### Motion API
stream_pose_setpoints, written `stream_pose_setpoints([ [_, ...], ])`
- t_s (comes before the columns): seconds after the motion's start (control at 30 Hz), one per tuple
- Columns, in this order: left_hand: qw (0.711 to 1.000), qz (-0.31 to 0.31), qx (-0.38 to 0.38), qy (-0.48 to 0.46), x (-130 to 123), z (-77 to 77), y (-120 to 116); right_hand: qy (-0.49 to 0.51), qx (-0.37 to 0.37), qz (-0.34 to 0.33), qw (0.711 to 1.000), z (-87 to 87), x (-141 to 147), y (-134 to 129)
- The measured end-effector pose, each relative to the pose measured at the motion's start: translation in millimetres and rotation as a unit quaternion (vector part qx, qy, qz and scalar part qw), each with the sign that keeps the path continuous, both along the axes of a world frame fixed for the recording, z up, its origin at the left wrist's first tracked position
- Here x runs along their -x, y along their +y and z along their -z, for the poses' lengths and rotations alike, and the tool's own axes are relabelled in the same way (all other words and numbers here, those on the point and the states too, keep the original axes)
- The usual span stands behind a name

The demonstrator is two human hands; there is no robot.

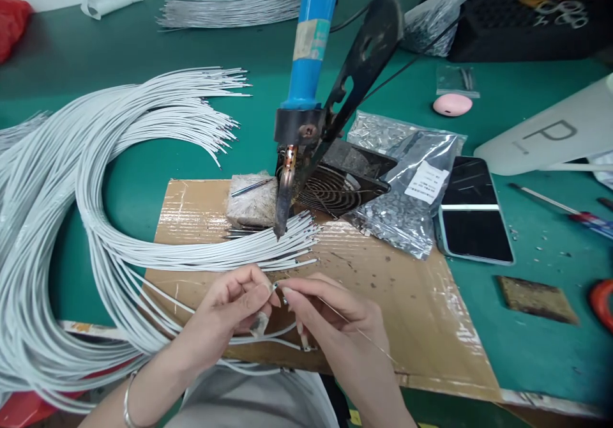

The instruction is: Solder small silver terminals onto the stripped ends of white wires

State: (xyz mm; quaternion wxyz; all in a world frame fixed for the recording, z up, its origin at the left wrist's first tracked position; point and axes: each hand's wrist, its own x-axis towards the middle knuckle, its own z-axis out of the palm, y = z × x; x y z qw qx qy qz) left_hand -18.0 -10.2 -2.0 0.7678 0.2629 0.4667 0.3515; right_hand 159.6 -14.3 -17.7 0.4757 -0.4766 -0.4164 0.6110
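Note:
My left hand [234, 303] is closed in a pinch on the end of a white cable, and the small tip shows between my two hands. Close beside it, the fingertips of my right hand [338, 322] are pinched too. A thin wire [376, 346], like solder wire, runs through my right hand and trails out behind it. A tiny shiny metal part [285, 300] shows at the right fingertips; its exact kind is hard to make out. Just beyond both hands lies a bundle of white cables [205, 257]. Above it, a blue-handled soldering iron [306, 76] points downward in a black stand [359, 64].
Cardboard [383, 313] covers the work spot. A wrapped block [251, 207] and a black fan [335, 188] stand behind the iron. To the right are bags of metal parts [407, 185], a phone [474, 217], a brown pad [536, 299] and a screwdriver [587, 220]. Large cable coils [43, 211] fill the left.

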Motion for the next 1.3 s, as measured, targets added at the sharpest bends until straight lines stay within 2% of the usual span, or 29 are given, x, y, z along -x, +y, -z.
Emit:
stream_pose_setpoints([
  [0.5, 1.0, -0.001, -0.03, 0.007, -4, 3.4, -2, -0.045, -0.055, 0.025, 0.997, -3.8, 4, -1],
  [0.7, 0.999, 0.0, -0.028, 0.016, -4, 4.1, -3, -0.023, 0.009, 0.052, 0.998, -11.7, 7, -3],
  [0.9, 1.0, -0.003, -0.004, -0.001, -4, 2.7, -2, 0.002, 0.043, 0.042, 0.998, -12.2, 8, -4],
  [1.13, 1.0, -0.013, 0.02, -0.001, -5, -3.1, 0, 0.002, 0.014, 0.021, 1.0, -6.9, 7, -5],
  [1.3, 1.0, -0.012, 0.011, 0.003, -6, -1.4, -1, -0.022, -0.047, 0.034, 0.998, -2.2, 7, -6],
])
